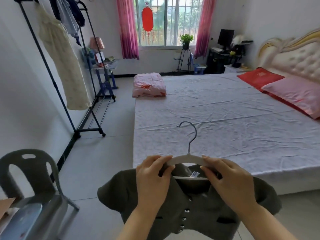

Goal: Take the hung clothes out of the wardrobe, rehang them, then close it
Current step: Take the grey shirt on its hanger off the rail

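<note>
Both hands are seen from above, held out in front of the body over the foot of a bed [225, 118]. One end of a pale hanger [187, 159] is pinched by the left hand [153, 177], and the other end is gripped by the right hand [228, 181]; each hand is closed on its arm of the hanger. A dark green short-sleeved top [188, 210] with a row of buttons down the front is draped below the hanger, its collar lying around the hanger's lower bar. Judged from the two-handed hold at the shoulders, the top is being seated squarely on the hanger so that it does not slip. The metal hook [189, 134] is pointed up and away from the body, left free for hanging.

A clothes rack [57, 87] on wheels is placed against the left wall, well apart from the hands. A cream dress [64, 66] and some blue garments [69, 19] are already hung on it, which suggests the top is meant to go there next. A grey plastic chair [32, 181] is set at the lower left. No wardrobe is shown.
</note>
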